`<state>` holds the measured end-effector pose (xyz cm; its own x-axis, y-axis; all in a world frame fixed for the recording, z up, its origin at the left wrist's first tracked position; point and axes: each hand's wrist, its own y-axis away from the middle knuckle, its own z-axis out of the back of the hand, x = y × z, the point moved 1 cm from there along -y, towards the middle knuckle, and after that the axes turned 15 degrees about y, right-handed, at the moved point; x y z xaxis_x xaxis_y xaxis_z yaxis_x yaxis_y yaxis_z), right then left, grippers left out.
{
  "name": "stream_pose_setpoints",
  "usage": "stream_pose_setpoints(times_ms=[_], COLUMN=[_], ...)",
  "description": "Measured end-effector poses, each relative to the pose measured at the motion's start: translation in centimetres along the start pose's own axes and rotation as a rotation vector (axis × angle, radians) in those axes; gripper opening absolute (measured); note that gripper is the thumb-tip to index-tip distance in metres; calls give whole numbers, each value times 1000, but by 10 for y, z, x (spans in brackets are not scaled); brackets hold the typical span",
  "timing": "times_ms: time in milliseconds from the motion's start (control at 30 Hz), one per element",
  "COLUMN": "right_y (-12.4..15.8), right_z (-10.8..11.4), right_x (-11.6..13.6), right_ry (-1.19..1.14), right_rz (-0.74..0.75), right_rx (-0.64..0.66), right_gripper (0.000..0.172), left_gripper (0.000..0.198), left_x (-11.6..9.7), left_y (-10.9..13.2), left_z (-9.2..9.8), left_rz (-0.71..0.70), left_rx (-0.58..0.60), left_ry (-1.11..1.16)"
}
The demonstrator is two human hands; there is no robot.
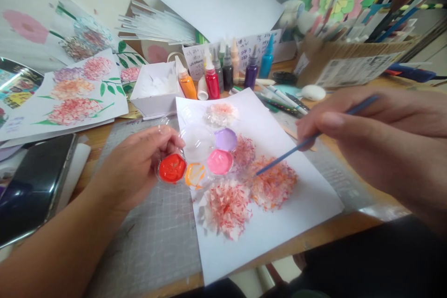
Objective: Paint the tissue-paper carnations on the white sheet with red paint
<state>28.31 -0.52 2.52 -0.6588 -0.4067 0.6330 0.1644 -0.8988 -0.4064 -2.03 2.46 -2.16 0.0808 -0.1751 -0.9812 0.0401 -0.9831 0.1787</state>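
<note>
Brush (pixel 314 137) | right hand (pixel 366 135) | tip down-left; handle up-right

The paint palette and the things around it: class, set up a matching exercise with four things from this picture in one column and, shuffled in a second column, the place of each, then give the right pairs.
Things:
1. paint palette
2. thin brush
3. phone
4. paint bottles

Places:
A. lying at the left edge of the desk
B. held in the right hand, tip over the painted flowers
C. standing in a row behind the white sheet
D. held in the left hand, at the sheet's left edge

Pairs: 1-D, 2-B, 3-A, 4-C
</note>
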Motion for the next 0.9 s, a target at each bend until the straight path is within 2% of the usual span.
stream_pose_setpoints(times_ms=[167, 333, 500, 667, 800, 900], right_y=[1, 0, 4, 4, 3, 3], right_z=[-4, -3, -5, -2, -5, -5], right_x=[3, 2, 1, -1, 1, -2], right_ry=[81, 84, 139, 126, 170, 182], right_rz=[56, 59, 77, 77, 80, 95], right_rx=[91, -22, 17, -40, 26, -16], right_gripper=[18, 18, 16, 12, 17, 12], left_gripper=[21, 24, 26, 26, 24, 23], left_x=[-1, 0, 0, -1, -1, -2], left_y=[1, 1, 2, 3, 3, 3], left_z=[-1, 0, 0, 1, 2, 1], left_rz=[22, 58, 72, 83, 73, 71], left_rx=[-3, -1, -10, -17, -22, -24], left_ry=[-14, 18, 35, 51, 44, 37])
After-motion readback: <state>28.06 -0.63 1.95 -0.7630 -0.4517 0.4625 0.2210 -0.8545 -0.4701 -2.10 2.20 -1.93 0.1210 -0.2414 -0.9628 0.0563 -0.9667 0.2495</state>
